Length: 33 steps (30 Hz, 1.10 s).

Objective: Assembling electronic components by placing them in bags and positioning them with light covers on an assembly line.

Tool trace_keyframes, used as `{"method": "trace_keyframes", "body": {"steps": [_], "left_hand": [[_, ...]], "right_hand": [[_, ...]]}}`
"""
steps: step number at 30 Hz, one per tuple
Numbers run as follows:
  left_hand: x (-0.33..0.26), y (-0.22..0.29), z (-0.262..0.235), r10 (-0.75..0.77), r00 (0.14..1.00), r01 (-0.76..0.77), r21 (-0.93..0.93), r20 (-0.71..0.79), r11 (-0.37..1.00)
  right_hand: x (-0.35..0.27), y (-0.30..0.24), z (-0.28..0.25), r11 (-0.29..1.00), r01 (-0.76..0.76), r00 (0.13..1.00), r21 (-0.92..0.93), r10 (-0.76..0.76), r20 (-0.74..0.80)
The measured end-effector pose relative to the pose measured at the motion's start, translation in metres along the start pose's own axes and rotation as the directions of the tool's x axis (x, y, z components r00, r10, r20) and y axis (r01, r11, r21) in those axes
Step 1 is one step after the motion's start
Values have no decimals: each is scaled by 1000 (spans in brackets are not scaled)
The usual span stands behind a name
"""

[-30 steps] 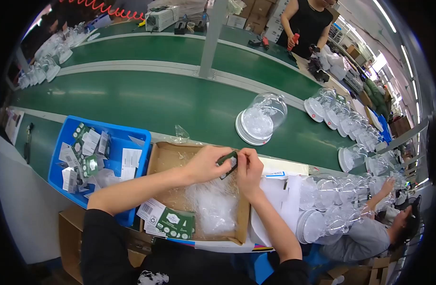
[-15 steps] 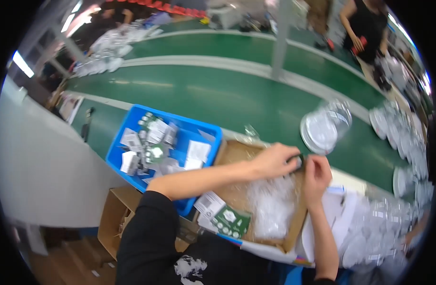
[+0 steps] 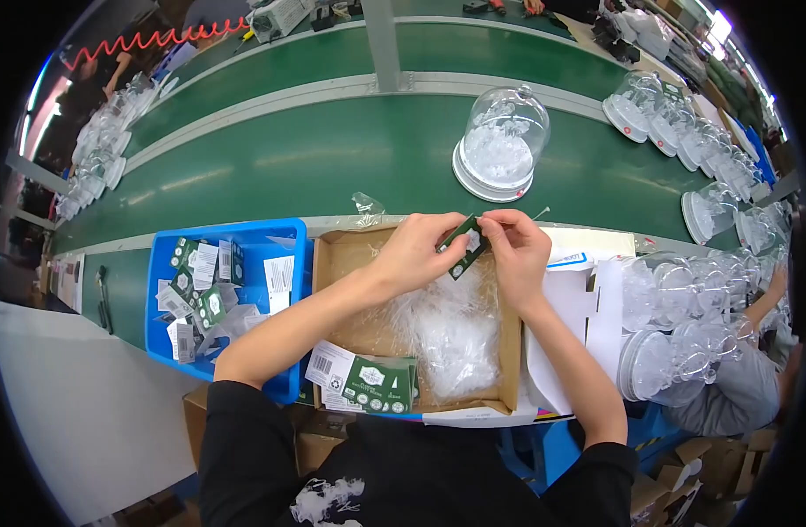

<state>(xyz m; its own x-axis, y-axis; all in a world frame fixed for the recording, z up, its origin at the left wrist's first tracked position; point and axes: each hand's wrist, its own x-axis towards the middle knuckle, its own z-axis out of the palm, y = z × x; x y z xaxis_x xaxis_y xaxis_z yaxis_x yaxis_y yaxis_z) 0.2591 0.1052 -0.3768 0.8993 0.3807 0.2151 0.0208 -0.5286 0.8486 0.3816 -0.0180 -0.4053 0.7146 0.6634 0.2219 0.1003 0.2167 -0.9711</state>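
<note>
Fingers of my left hand (image 3: 418, 250) and right hand (image 3: 515, 249) pinch one small green card (image 3: 464, 244) between them, above the cardboard box (image 3: 350, 263). The box holds clear plastic bags (image 3: 451, 329) and more green cards (image 3: 381, 383). The blue bin (image 3: 284, 230), just left of it, holds loose cards (image 3: 201, 294). A clear dome (image 3: 501, 140) stands on the green belt (image 3: 315, 158).

Factory workbench: long green conveyor belt (image 3: 333, 158) with grey metal rails crossing the upper frame, grey upright post (image 3: 381, 39) at top centre, white partition panel (image 3: 87, 413) at lower left
</note>
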Motion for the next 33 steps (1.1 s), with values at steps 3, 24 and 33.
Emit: {"method": "trace_keyframes", "body": {"steps": [3,24,33], "left_hand": [[-1,2,-1,1,999,-2,34,32,999],[-6,-2,2,-245,960,270,-222,135,937],[2,-16,-3,-308,897,441,-582,317,683]], "right_hand": [[1,1,-1,999,-5,1000,-54,6,28],[6,-3,2,918,255,966,-303,-231,113],[3,-7,1,919,297,950,-261,-254,184]]}}
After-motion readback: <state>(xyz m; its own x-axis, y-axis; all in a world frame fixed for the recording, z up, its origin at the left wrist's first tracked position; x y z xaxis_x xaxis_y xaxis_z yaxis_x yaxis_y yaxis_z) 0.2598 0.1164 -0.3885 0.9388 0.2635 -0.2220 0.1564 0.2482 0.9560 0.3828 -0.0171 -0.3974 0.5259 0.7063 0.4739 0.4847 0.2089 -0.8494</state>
